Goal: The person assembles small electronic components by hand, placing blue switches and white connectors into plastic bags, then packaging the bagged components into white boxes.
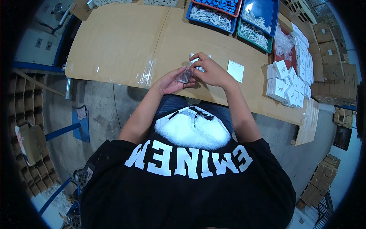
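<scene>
Over the table's near edge, my left hand (172, 81) grips a small clear plastic bag (185, 76) with something small and dark or greyish inside. At the bag's upper end, my right hand (209, 72) has its fingers bent and pinched together on the plastic. Whether those fingertips also hold a small piece is hidden. Just behind the hands lies a white item (195, 56), mostly covered by my fingers. To the right of my right hand, a flat white square card or box (235, 71) rests on the cardboard-covered table (122, 42).
At the back stand a red tray (237, 11) of blue pieces, a blue tray (188, 16) and a green tray (269, 49) of white pieces, and another blue tray (276, 11). White boxes (276, 89) are piled at right, beside clear plastic bags (283, 44).
</scene>
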A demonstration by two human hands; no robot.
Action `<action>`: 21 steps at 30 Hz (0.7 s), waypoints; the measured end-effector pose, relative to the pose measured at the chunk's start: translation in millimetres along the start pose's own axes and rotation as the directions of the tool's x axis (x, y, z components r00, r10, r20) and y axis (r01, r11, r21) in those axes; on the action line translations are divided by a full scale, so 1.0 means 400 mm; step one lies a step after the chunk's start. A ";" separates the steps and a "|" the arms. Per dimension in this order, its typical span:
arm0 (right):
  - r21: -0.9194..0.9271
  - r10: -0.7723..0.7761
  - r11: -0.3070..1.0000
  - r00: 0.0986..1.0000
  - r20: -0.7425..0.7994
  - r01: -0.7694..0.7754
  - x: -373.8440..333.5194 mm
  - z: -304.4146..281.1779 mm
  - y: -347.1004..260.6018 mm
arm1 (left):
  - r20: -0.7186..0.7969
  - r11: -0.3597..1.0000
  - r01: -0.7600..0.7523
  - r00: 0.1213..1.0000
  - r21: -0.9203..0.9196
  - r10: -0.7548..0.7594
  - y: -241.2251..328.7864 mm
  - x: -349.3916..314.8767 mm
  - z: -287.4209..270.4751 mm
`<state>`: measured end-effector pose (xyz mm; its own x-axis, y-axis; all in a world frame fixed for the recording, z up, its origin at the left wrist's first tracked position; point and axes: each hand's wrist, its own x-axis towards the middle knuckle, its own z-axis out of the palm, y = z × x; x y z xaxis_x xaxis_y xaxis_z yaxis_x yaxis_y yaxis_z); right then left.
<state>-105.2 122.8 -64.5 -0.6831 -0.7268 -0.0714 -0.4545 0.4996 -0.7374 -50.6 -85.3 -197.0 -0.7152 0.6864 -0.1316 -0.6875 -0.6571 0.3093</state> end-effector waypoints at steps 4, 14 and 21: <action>0.074 0.028 0.997 1.000 0.007 -0.029 0.010 0.041 0.024 | -0.039 1.000 -0.019 0.999 0.011 0.019 -0.004 0.002 0.018; 0.223 0.033 0.973 0.996 0.088 -0.052 0.027 0.072 0.087 | -0.128 0.998 0.005 0.992 0.064 0.003 -0.006 0.013 -0.023; 0.445 0.087 0.895 0.991 -0.100 -0.034 0.029 -0.022 0.129 | -0.002 0.999 0.034 0.999 -0.007 -0.034 0.002 0.003 0.019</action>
<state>-141.7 144.4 -97.5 -0.7736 -0.6301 -0.0679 -0.1292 0.2617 -0.9565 -51.2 -82.8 -189.6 -0.6917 0.7078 -0.1437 -0.7122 -0.6354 0.2984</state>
